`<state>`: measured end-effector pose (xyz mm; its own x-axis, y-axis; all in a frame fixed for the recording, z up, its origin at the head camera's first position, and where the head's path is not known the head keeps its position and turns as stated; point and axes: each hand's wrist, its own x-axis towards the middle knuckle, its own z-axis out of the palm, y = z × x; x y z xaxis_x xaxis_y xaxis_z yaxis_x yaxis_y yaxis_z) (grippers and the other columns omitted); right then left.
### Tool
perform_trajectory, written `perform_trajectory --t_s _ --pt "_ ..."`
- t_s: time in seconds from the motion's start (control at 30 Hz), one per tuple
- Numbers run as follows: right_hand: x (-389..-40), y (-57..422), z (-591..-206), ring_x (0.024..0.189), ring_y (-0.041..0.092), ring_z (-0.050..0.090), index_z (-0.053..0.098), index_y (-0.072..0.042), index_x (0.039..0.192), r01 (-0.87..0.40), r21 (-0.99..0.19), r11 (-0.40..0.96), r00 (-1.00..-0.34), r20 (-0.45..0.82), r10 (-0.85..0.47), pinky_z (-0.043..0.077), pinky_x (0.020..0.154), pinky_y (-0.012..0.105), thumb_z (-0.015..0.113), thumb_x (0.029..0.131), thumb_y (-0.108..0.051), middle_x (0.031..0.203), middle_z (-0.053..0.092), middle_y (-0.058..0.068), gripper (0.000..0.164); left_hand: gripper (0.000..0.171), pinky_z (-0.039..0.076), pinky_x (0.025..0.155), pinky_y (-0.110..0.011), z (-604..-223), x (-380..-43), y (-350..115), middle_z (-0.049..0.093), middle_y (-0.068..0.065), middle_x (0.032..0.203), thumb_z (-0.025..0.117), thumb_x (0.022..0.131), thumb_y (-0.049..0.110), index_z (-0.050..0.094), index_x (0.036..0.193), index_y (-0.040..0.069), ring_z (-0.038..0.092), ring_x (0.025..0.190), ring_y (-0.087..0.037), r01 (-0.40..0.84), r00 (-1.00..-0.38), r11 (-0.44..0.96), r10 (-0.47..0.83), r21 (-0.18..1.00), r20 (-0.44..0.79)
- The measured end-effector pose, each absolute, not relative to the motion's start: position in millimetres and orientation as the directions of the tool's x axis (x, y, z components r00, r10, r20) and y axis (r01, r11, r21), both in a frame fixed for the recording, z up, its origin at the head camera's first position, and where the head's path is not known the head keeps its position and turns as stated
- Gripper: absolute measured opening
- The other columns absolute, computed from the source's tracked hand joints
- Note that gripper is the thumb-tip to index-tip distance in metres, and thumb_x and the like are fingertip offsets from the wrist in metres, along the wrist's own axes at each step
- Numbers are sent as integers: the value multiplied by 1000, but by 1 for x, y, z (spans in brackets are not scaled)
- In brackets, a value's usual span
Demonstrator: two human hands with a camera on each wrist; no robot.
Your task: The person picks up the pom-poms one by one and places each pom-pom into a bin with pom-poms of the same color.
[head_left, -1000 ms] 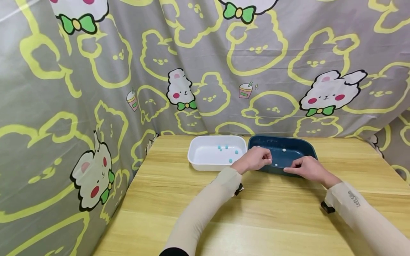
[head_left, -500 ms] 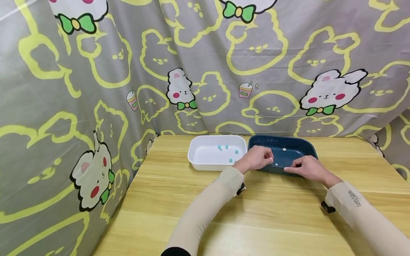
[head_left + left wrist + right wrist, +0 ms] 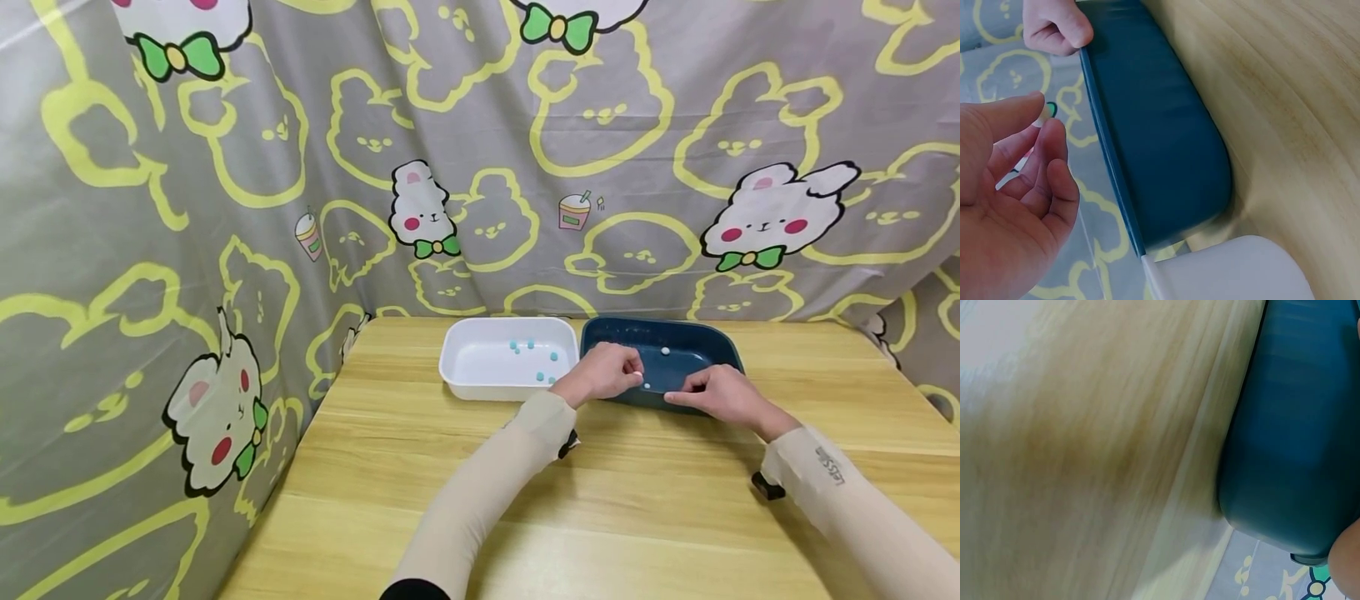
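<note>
My left hand [image 3: 609,372] is over the dark blue basin [image 3: 686,363]. Between its thumb and forefinger it pinches a small whitish ball [image 3: 1042,115], partly covered by the fingertips. The right hand [image 3: 722,393] grips the basin's near rim, thumb and fingers on either side of it. Inside the basin lie two small white balls: one [image 3: 665,351] towards the back, another [image 3: 647,386] near the front, close to the left fingertips. In the right wrist view only the basin's outer wall [image 3: 1291,437] and a bit of hand [image 3: 1346,559] show.
A white basin [image 3: 480,360] stands directly left of the blue one, with several small teal balls [image 3: 553,357] in it. Both sit at the back of a wooden table [image 3: 600,517], close to a patterned grey curtain [image 3: 480,275].
The left hand has shifted slightly right over the blue basin, nearer the front white ball, still pinching its own ball. A teal ball by the white basin's front is now uncovered. The right hand stays put.
</note>
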<state>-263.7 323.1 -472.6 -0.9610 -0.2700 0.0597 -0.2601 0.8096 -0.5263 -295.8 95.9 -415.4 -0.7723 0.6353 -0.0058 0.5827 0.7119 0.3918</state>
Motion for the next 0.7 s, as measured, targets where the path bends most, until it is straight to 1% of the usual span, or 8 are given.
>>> perform_trajectory --t_s 0.17,0.33,0.6,0.7 --pt "-264 323 -474 51 11 43 71 -21 65 -270 -517 813 -960 76 -271 29 48 24 68 80 -53 51 51 -7 35 9 40 65 -12 -420 -298 96 58 16 79 61 93 29 64 90 22 51 70 1 591 -767 710 642 383 -8" --pt "-264 324 -474 50 11 42 70 -21 64 -264 -513 817 -962 79 -261 28 48 24 69 80 -53 50 48 -9 36 8 40 64 -12 -427 -299 95 58 15 78 62 93 28 64 89 21 50 69 1 571 -775 713 631 407 -16" --pt "-264 324 -473 50 10 43 70 -22 64 -269 -505 820 -961 86 -262 29 48 25 68 79 -55 52 53 -8 37 7 40 63 -13 -429 -301 94 57 15 77 62 93 25 64 88 21 51 69 -1 552 -788 718 616 424 -17" --pt "-263 324 -473 50 10 42 70 -22 65 -268 -506 820 -961 80 -265 29 48 24 68 80 -54 52 52 -9 36 6 40 63 -13 -429 -302 95 58 15 77 63 92 25 64 88 21 51 69 0 553 -789 717 615 425 -11"
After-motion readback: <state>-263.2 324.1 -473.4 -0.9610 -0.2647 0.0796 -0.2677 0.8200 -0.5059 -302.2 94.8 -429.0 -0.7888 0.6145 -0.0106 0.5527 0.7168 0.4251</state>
